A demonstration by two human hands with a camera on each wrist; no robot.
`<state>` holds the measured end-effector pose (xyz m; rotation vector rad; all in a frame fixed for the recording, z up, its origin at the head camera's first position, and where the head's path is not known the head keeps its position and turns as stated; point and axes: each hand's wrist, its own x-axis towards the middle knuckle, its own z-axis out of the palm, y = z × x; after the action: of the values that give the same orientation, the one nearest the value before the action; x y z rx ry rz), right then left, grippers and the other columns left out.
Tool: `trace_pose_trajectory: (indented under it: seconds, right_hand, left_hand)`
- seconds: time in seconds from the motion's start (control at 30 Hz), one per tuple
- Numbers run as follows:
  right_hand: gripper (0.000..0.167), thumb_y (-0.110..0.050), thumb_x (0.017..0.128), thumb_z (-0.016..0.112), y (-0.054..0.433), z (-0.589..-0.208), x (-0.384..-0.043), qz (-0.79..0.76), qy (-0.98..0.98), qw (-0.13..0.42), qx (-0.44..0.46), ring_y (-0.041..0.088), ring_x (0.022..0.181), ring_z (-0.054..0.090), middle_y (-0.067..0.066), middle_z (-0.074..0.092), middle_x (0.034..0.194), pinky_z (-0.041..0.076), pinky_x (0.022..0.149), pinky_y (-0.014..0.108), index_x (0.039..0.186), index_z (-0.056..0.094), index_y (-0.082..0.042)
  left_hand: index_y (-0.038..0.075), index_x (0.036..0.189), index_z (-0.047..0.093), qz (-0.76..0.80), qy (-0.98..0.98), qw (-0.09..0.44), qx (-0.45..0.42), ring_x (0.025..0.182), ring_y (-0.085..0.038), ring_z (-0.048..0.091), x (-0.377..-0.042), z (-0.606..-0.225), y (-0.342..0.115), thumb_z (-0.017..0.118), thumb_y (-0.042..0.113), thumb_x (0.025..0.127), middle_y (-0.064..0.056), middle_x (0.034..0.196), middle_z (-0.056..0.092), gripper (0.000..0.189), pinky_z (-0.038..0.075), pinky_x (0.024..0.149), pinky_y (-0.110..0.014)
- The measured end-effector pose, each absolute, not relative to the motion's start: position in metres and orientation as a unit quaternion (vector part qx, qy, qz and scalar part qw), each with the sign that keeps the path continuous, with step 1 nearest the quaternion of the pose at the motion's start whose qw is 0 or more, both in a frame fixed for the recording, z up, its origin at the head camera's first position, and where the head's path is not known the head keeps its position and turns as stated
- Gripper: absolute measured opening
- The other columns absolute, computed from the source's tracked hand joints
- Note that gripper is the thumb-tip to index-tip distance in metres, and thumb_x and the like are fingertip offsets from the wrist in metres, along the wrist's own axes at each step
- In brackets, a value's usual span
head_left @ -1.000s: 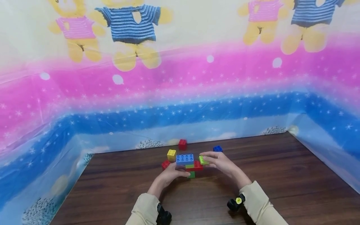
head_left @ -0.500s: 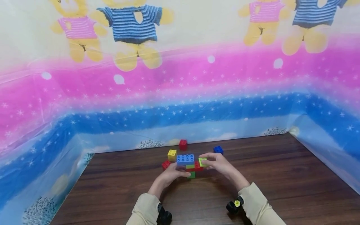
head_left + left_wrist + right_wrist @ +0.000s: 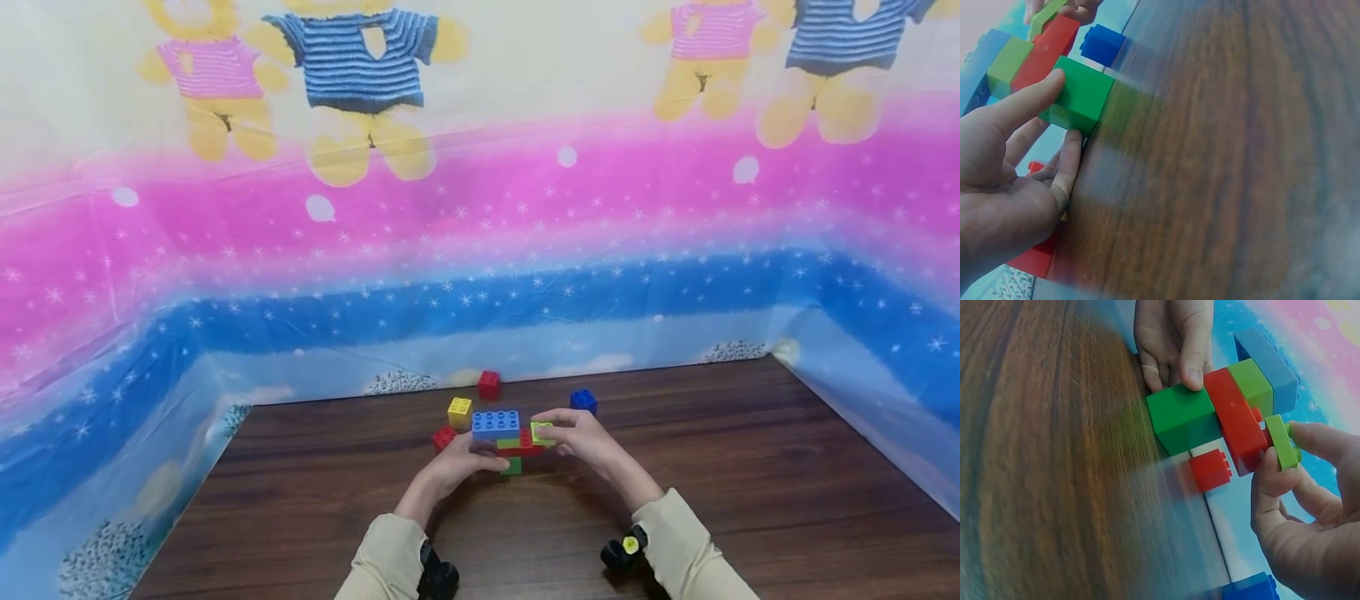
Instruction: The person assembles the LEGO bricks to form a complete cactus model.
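A stack of toy building bricks stands on the table. Its base is a green brick (image 3: 1185,415), with a long red brick (image 3: 1238,425) across it, then a lime brick (image 3: 1252,384) and a light blue brick (image 3: 495,423) on top. My left hand (image 3: 453,467) grips the green brick, thumb on its near face. Between thumb and fingers, my right hand (image 3: 588,437) pinches a thin lime brick (image 3: 1281,444), its studs facing up. This thin piece sits right at the studs on the red brick's right end, beside the upper bricks.
Behind the stack lie a yellow brick (image 3: 459,414), a red brick (image 3: 489,384) at the far edge and a dark blue brick (image 3: 582,402) to the right. Another red brick (image 3: 443,438) lies beside my left hand. A printed cloth (image 3: 480,333) borders the wooden table (image 3: 750,467).
My right hand has brought the thin lime brick slightly left and down, onto the red brick's right end. The left hand keeps its hold on the green brick.
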<state>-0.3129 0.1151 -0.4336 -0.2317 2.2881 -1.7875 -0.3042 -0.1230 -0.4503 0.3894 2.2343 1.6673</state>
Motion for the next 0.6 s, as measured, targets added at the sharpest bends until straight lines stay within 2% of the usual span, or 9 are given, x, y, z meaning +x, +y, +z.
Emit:
trace_pose_trajectory:
  seconds: [0.23, 0.4, 0.6]
  right_hand:
    - [0.037, -0.028, 0.091, 0.068, 0.1123, -0.4364, -0.3160, -0.628, 0.767, 0.118, -0.057, 0.019, 0.098, 0.061, 0.012, 0.067, 0.118, 0.053, 0.088, 0.036, 0.120, 0.066, -0.005]
    - [0.038, -0.031, 0.090, 0.068, 0.1126, -0.4374, -0.3170, -0.618, 0.775, 0.120, -0.055, 0.019, 0.101, 0.063, 0.012, 0.066, 0.122, 0.054, 0.087, 0.037, 0.119, 0.067, -0.008]
    - [0.043, -0.034, 0.091, 0.067, 0.1138, -0.4394, -0.3173, -0.622, 0.769, 0.132, -0.065, 0.020, 0.094, 0.070, 0.017, 0.067, 0.122, 0.058, 0.087, 0.038, 0.124, 0.062, -0.007]
  left_hand:
    - [0.005, 0.133, 0.052, 0.583, 0.784, 0.160, 0.137, 0.108, -0.020, 0.059, -0.3041, -0.4498, -0.1225, 0.072, 0.017, 0.087, -0.016, 0.129, 0.061, 0.051, 0.045, 0.105, -0.049]
    - [0.005, 0.133, 0.052, 0.586, 0.783, 0.161, 0.136, 0.109, -0.020, 0.059, -0.3047, -0.4499, -0.1227, 0.072, 0.017, 0.088, -0.016, 0.130, 0.060, 0.051, 0.046, 0.105, -0.048]
    - [0.005, 0.134, 0.052, 0.586, 0.781, 0.163, 0.138, 0.109, -0.020, 0.059, -0.3062, -0.4520, -0.1227, 0.072, 0.017, 0.088, -0.017, 0.130, 0.060, 0.052, 0.046, 0.105, -0.048]
